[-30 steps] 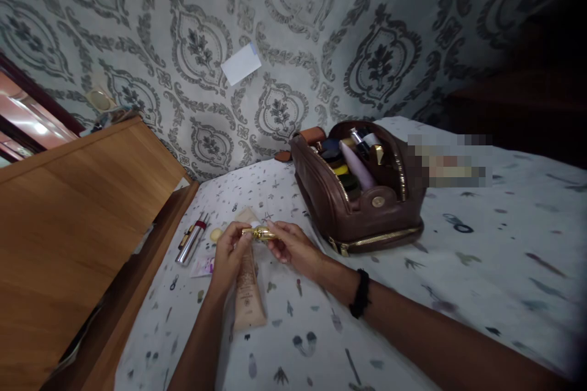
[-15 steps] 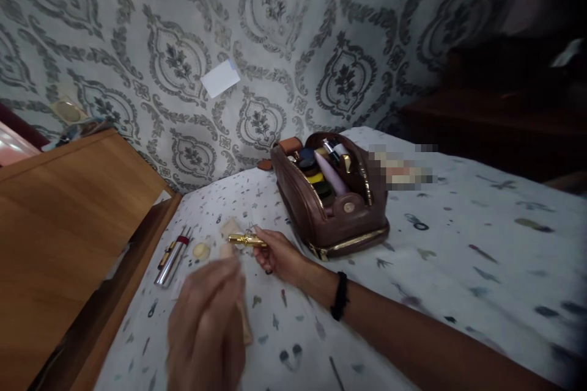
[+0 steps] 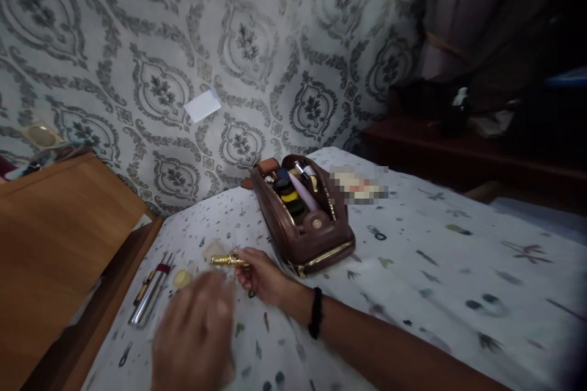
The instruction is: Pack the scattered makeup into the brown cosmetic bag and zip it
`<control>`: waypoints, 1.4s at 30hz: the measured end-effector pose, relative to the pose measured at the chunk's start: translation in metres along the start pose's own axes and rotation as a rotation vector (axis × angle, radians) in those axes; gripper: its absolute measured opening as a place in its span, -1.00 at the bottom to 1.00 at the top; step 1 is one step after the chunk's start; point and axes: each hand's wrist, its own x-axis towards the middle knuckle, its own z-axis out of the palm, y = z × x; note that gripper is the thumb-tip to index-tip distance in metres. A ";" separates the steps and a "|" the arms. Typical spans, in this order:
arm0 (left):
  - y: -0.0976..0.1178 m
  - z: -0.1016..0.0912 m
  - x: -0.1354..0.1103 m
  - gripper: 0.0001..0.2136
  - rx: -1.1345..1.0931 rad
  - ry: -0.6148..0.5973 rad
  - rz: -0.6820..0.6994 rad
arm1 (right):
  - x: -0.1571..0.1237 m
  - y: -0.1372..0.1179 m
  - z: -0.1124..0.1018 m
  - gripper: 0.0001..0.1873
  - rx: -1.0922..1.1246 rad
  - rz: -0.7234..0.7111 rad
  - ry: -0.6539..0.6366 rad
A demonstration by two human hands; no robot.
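My right hand [image 3: 262,275], with a black band on its wrist, is closed around a shiny gold lipstick tube [image 3: 224,260] held above the patterned sheet. In front of it my left hand [image 3: 195,330] is smeared by motion, and its fingers are not clear. Just beyond the left hand lies a small round yellowish item [image 3: 182,279]. A pale flat item [image 3: 213,249] is partly covered by the lipstick tube. Beside my right hand stands an open brown makeup bag [image 3: 298,244], holding a lilac tube [image 3: 302,192] and several other cosmetics.
To the left lie a silver tube with a dark red band [image 3: 149,299] and a slim gold-and-black item [image 3: 143,290]. A wooden board [image 3: 68,226] edges the bed on the left. Patterned wallpaper [image 3: 247,43] rises behind. Right of the bag is a pixelated patch.
The view has turned to the right, so the bag and other things sit further left and lower. My right hand still holds the lipstick tube. My left hand remains blurred near it.
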 end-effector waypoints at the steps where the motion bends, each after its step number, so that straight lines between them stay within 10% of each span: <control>1: -0.012 0.005 0.011 -0.72 0.152 -0.020 -0.003 | 0.001 0.000 0.000 -0.47 0.002 -0.003 -0.004; 9: -0.079 0.027 0.025 -0.56 0.032 -0.424 -0.435 | 0.005 0.009 0.001 -0.41 -0.002 -0.012 0.008; 14: -0.074 0.035 0.037 -0.43 -0.120 -0.333 -0.584 | 0.008 0.014 0.003 -0.41 -0.017 0.067 0.027; 25: -0.053 0.035 0.068 -0.47 -0.322 -0.582 -0.722 | -0.018 -0.009 -0.016 -0.24 0.001 0.124 -0.036; 35: 0.012 0.011 0.169 -0.60 -0.195 -0.131 -0.490 | -0.023 -0.008 -0.018 -0.36 -0.057 0.242 -0.199; 42: 0.048 0.065 0.229 -0.89 -0.148 -0.334 0.055 | -0.023 -0.006 -0.018 -0.51 -0.178 0.298 -0.270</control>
